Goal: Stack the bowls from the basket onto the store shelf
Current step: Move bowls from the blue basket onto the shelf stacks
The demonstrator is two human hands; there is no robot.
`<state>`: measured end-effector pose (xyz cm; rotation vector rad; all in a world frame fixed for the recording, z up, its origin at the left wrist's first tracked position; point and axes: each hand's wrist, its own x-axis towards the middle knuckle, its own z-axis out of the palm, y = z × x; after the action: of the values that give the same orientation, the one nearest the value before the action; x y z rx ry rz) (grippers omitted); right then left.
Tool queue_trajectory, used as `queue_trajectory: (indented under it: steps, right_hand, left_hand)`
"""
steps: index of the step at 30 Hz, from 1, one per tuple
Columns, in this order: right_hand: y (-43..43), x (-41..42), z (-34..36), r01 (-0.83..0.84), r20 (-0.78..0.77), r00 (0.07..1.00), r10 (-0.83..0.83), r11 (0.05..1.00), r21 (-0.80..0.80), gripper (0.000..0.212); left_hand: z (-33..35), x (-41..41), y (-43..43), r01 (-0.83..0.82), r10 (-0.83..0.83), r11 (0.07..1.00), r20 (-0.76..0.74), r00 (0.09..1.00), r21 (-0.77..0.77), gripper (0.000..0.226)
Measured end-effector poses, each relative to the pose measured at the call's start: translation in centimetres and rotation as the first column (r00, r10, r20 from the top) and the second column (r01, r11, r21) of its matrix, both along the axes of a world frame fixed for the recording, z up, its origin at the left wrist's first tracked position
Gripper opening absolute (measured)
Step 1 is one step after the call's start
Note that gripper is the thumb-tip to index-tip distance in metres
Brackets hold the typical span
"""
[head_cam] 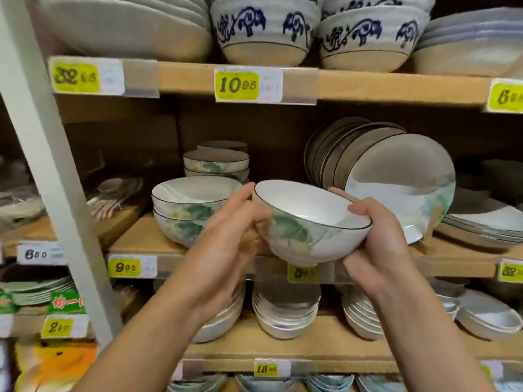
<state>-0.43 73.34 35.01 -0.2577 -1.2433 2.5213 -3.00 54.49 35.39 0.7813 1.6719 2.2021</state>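
Two grips hold a single bowl (311, 222), white with a green leaf painted on its side and a thin dark line round the rim. It hangs in the air, tilted, in front of the front edge of the middle shelf (135, 239), touching nothing but the person's fingers. The left grip (235, 230) curls round the bowl's left side with the thumb up at the rim. The right grip (376, 239) cups the right side, fingertips at the rim and the palm under the bowl's wall. Just to the left, on the shelf, stands a stack of two matching bowls (186, 210), and behind it a stack of smaller bowls (216, 162). To the right, matching plates (396, 182) lean on edge in a row. Yellow price tags (124, 267) line the shelf fronts. Blue-patterned bowls (263, 29) sit on the shelf above, and stacks of small dishes (285, 312) on the one below.
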Motion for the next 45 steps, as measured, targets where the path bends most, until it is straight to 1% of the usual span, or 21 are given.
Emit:
queue_trajectory:
  steps: [2,3,5,7,9,13,14,16,17,18,20,21,22,24,27,28,31,33,38,42,45]
  right_hand:
    - [1.6,-1.0,1.1,-0.133,0.018,0.991,0.132,0.991,0.011,0.042]
    - [2.2,-1.5,1.5,-0.194,0.028,0.981,0.194,0.981,0.017,0.042]
    - [3.0,-2.4,2.2,-0.278,0.050,0.960,0.276,0.960,0.036,0.047]
    - [3.3,-3.1,2.7,-0.313,0.049,0.949,0.311,0.949,0.031,0.044]
    - [3.4,-3.7,3.1,-0.277,0.038,0.960,0.277,0.961,-0.001,0.034]
    - [3.2,-3.7,3.0,-0.198,-0.050,0.979,0.199,0.980,0.010,0.052]
    - [3.0,-3.4,2.7,-0.150,-0.103,0.983,0.153,0.988,0.032,0.050]
    - [2.5,-2.8,1.9,-0.045,-0.207,0.976,0.070,0.991,0.124,0.043]
    - [2.3,-2.4,1.7,-0.044,-0.246,0.964,0.098,0.975,0.216,0.042]
    - [2.1,-2.1,1.6,-0.055,-0.258,0.955,0.145,0.944,0.326,0.052]
    - [2.5,-2.3,1.5,-0.049,-0.224,0.956,0.188,0.859,0.510,0.108]
    - [2.9,-2.6,1.6,-0.038,-0.224,0.954,0.199,0.822,0.569,0.124]
    - [3.3,-3.0,2.0,-0.018,-0.233,0.951,0.204,0.787,0.616,0.131]
    - [4.2,-3.8,3.1,0.014,-0.221,0.951,0.217,0.682,0.731,0.130]
    - [5.7,-5.1,5.3,0.002,-0.140,0.962,0.233,0.510,0.860,0.131]
    - [6.1,-5.4,5.9,-0.024,-0.102,0.963,0.250,0.457,0.889,0.134]
    - [6.8,-6.3,7.6,-0.087,0.017,0.967,0.254,0.266,0.960,0.141]
    - [6.9,-7.0,8.5,-0.121,0.093,0.972,0.217,0.118,0.986,0.141]
    - [6.4,-9.0,9.6,-0.316,0.347,0.921,0.174,-0.185,0.931,0.134]
    - [5.5,-10.0,9.8,-0.412,0.456,0.886,0.083,-0.309,0.857,0.132]
    - [4.5,-10.7,10.2,-0.460,0.495,0.868,-0.036,-0.433,0.775,0.121]
  left_hand:
    - [0.6,-1.0,0.1,0.049,-0.051,0.998,-0.041,0.998,-0.046,0.064]
    - [0.7,-1.4,0.3,0.069,-0.074,0.995,-0.057,0.996,-0.071,0.069]
    - [0.7,-2.1,1.0,0.051,-0.059,0.993,-0.070,0.996,-0.110,0.093]
    - [0.7,-2.5,1.8,0.003,-0.007,0.997,-0.053,0.999,-0.074,0.113]
    - [0.8,-3.1,2.7,-0.038,0.037,0.999,-0.050,0.998,-0.021,0.122]
    - [0.8,-3.9,4.1,-0.104,0.106,0.994,-0.071,0.992,0.021,0.122]
    - [0.8,-4.0,4.3,-0.107,0.109,0.994,-0.073,0.991,0.022,0.125]
    - [1.1,-4.2,4.4,-0.090,0.092,0.995,-0.061,0.994,0.044,0.133]
    - [1.4,-4.3,4.4,-0.072,0.075,0.995,-0.047,0.996,0.069,0.133]
    - [1.8,-4.4,4.2,-0.047,0.050,0.995,-0.034,0.998,0.092,0.130]
    - [2.6,-4.6,4.0,0.002,0.003,0.995,-0.048,0.999,0.102,0.115]
    - [3.0,-4.9,4.0,0.013,-0.006,0.996,-0.073,0.997,0.087,0.104]
    - [3.4,-5.1,3.9,0.008,-0.002,0.998,-0.099,0.995,0.060,0.091]
    - [4.5,-5.8,3.6,-0.029,0.025,0.999,-0.132,0.991,-0.032,0.079]
    - [6.6,-7.1,2.7,-0.074,0.016,0.964,-0.223,0.975,-0.256,0.081]
    - [7.4,-7.4,2.5,-0.078,-0.021,0.930,-0.263,0.965,-0.359,0.087]
    - [8.8,-9.6,2.1,-0.084,-0.100,0.797,-0.268,0.958,-0.597,0.128]
    - [9.3,-10.9,2.1,-0.083,-0.134,0.718,-0.254,0.958,-0.691,0.136]
    - [8.5,-12.8,3.5,-0.094,-0.256,0.510,-0.255,0.932,-0.855,0.142]
    - [7.5,-14.5,4.5,-0.110,-0.288,0.402,-0.240,0.927,-0.909,0.136]
    - [7.4,-15.4,4.8,-0.153,-0.307,0.313,-0.253,0.918,-0.937,0.135]
